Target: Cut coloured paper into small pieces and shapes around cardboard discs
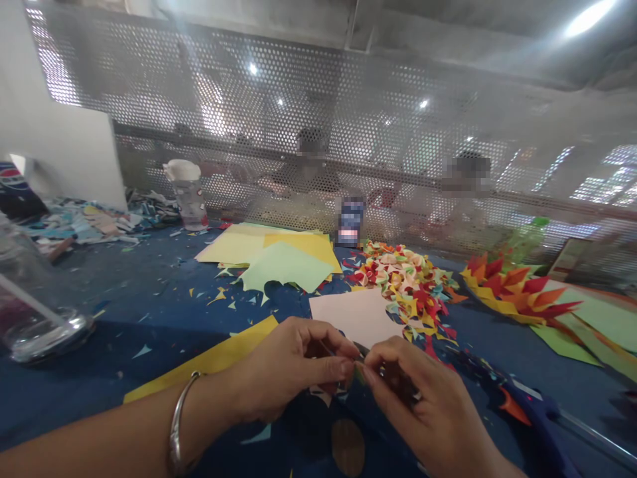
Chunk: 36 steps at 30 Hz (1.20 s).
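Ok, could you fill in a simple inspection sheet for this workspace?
Surface: blue tabletop, strewn with paper scraps.
Job's things: pale pink sheet; yellow sheet, partly covered; pile of small colourful paper pieces.
Clutter: clear cup; blue tool; orange-and-yellow paper shape.
Hands: left hand and right hand close together; what the fingers hold, if anything, is unclear.
Cables: nothing seen.
Surroundings: perforated panel, with people visible beyond.

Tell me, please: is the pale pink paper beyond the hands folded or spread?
Spread: the pink paper lies flat on the blue table, no fold visible. Its near edge is partly hidden behind the left hand.
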Each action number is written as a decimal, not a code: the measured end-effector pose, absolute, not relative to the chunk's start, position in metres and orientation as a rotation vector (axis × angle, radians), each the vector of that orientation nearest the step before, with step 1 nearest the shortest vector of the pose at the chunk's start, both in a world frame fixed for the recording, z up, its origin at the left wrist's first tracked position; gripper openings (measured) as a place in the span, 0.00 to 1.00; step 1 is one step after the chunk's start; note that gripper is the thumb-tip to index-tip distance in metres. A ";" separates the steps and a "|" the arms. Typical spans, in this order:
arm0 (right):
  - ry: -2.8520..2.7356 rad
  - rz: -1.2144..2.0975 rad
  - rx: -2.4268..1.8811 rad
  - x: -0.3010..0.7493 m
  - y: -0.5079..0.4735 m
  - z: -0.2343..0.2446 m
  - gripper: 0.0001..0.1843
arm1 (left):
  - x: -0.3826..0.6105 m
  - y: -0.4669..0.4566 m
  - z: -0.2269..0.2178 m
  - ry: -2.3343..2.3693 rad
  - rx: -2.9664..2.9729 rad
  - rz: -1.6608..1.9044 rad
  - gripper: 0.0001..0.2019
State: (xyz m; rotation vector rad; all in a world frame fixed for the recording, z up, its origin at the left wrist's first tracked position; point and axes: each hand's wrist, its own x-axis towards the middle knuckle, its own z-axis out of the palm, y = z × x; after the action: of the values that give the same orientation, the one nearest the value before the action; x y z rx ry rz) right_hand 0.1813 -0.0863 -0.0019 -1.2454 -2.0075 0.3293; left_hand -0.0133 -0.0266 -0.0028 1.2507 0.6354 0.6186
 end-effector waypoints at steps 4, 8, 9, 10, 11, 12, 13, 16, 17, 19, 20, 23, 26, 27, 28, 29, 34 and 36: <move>-2.054 0.289 -1.189 0.184 -0.087 0.001 0.05 | -0.013 -0.028 -0.001 0.626 1.207 0.612 0.15; -2.084 0.299 -1.118 0.184 -0.086 0.003 0.06 | -0.013 -0.028 -0.001 0.604 1.213 0.622 0.14; -2.085 0.310 -1.109 0.184 -0.086 0.003 0.06 | -0.013 -0.028 -0.001 0.600 1.215 0.625 0.14; -2.080 0.322 -1.108 0.184 -0.086 0.003 0.06 | -0.013 -0.028 -0.001 0.596 1.216 0.628 0.14; -2.074 0.338 -1.113 0.183 -0.087 0.003 0.06 | -0.013 -0.028 -0.001 0.592 1.218 0.628 0.14; -2.069 0.356 -1.123 0.183 -0.087 0.003 0.06 | -0.013 -0.028 -0.002 0.592 1.219 0.627 0.14; -2.062 0.371 -1.137 0.183 -0.088 0.003 0.05 | -0.013 -0.028 -0.003 0.595 1.218 0.627 0.14; -2.052 0.395 -1.172 0.184 -0.089 0.003 0.04 | -0.012 -0.027 -0.005 0.608 1.222 0.634 0.15; -2.055 0.397 -1.182 0.184 -0.089 0.002 0.04 | -0.012 -0.027 -0.005 0.615 1.242 0.637 0.16; -2.063 0.390 -1.198 0.183 -0.089 0.002 0.04 | -0.012 -0.027 -0.007 0.632 1.314 0.645 0.18; -2.071 0.383 -1.204 0.183 -0.088 0.001 0.04 | -0.012 -0.027 -0.008 0.643 1.359 0.653 0.19; -2.099 0.361 -1.225 0.183 -0.086 -0.001 0.05 | -0.011 -0.028 -0.008 0.648 1.478 0.692 0.24; -2.111 0.357 -1.258 0.182 -0.085 -0.002 0.04 | -0.010 -0.030 -0.008 0.623 1.527 0.714 0.25; -2.107 0.351 -1.261 0.182 -0.086 -0.002 0.04 | -0.009 -0.030 -0.008 0.615 1.528 0.715 0.25; -2.101 0.346 -1.266 0.183 -0.086 -0.002 0.04 | -0.009 -0.031 -0.008 0.607 1.527 0.716 0.24; -2.096 0.343 -1.268 0.183 -0.087 -0.002 0.04 | -0.009 -0.031 -0.008 0.597 1.527 0.717 0.24; -2.097 0.354 -1.304 0.182 -0.088 -0.001 0.05 | -0.010 -0.033 -0.009 0.579 1.516 0.697 0.22; -2.093 0.354 -1.308 0.181 -0.087 -0.001 0.05 | -0.010 -0.033 -0.009 0.588 1.492 0.679 0.20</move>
State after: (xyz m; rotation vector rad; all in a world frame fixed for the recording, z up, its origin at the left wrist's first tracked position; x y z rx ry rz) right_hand 0.1811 -0.0872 -0.0006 -1.3081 -2.0927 0.3537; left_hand -0.0103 -0.0326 -0.0087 1.4922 0.5883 0.6793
